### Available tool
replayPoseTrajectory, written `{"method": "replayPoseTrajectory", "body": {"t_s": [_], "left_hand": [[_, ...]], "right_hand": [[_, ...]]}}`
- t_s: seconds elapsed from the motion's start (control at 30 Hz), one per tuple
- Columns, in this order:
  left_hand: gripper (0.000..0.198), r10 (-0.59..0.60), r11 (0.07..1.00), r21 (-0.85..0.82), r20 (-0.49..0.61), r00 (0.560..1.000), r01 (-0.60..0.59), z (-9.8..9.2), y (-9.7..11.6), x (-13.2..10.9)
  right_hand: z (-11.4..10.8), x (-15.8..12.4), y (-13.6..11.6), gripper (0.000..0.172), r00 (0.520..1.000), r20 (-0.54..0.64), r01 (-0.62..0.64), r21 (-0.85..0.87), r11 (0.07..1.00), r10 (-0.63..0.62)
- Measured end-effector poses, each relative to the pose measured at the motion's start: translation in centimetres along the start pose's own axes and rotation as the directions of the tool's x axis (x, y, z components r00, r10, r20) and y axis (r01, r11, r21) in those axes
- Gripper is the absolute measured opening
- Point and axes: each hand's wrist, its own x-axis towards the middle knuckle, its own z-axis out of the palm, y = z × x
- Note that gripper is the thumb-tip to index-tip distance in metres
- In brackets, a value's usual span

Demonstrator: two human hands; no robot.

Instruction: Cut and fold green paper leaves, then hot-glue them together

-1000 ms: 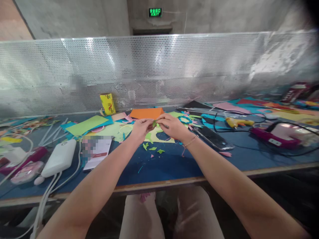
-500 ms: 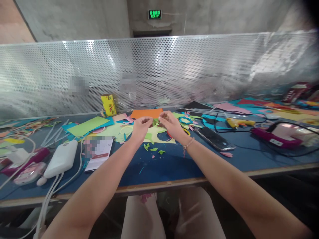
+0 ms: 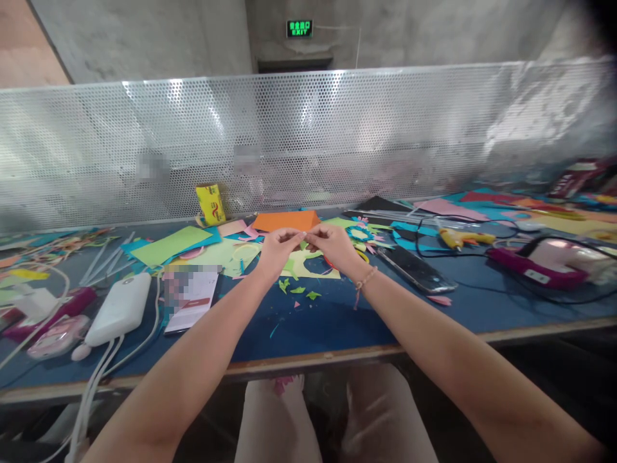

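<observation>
Over the middle of the desk, my left hand [image 3: 280,251] and my right hand [image 3: 333,245] meet fingertip to fingertip. Both pinch a small green paper piece [image 3: 303,245], mostly hidden by the fingers. Below them on the blue desktop lie three small cut green paper shapes [image 3: 298,290]. Pale yellow-green paper [image 3: 315,267] with cut-outs is spread behind and under the hands. An orange sheet [image 3: 284,220] lies just beyond them. Close to my right hand are yellow scissor handles [image 3: 361,256], partly covered, and a blue paper ring [image 3: 359,233].
At left are a phone [image 3: 193,308], a white power bank [image 3: 120,308] with cables, and green card [image 3: 171,245]. To the right lie a dark phone [image 3: 417,269], a yellow glue gun [image 3: 463,238] and a purple power strip [image 3: 535,267]. A perforated metal screen [image 3: 299,141] stands behind.
My hands have drawn together, the fingertips now meeting around the green paper piece, which shows less than before. Objects on the desk stay in place.
</observation>
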Motion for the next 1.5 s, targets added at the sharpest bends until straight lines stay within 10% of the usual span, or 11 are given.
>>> {"method": "replayPoseTrajectory", "body": {"t_s": [0.3,0.6,1.5], "left_hand": [[0.016,-0.095,0.988,0.113,-0.055,0.994,0.101,-0.5,0.6,0.2],[0.021,-0.181,0.972,-0.17,-0.092,0.979,0.163,-0.5,0.7,0.1],[0.019,-0.109,0.989,-0.1,0.017,0.994,0.11,0.5,1.0,-0.6]], "right_hand": [[-0.5,0.5,0.8,0.02,0.994,0.107,0.027,-0.064,0.998,-0.02],[-0.5,-0.2,0.3,0.022,0.866,0.183,0.499,-0.375,0.781,-0.466],[-0.6,0.2,0.4,0.018,0.98,-0.074,0.167,-0.206,0.964,-0.186]]}}
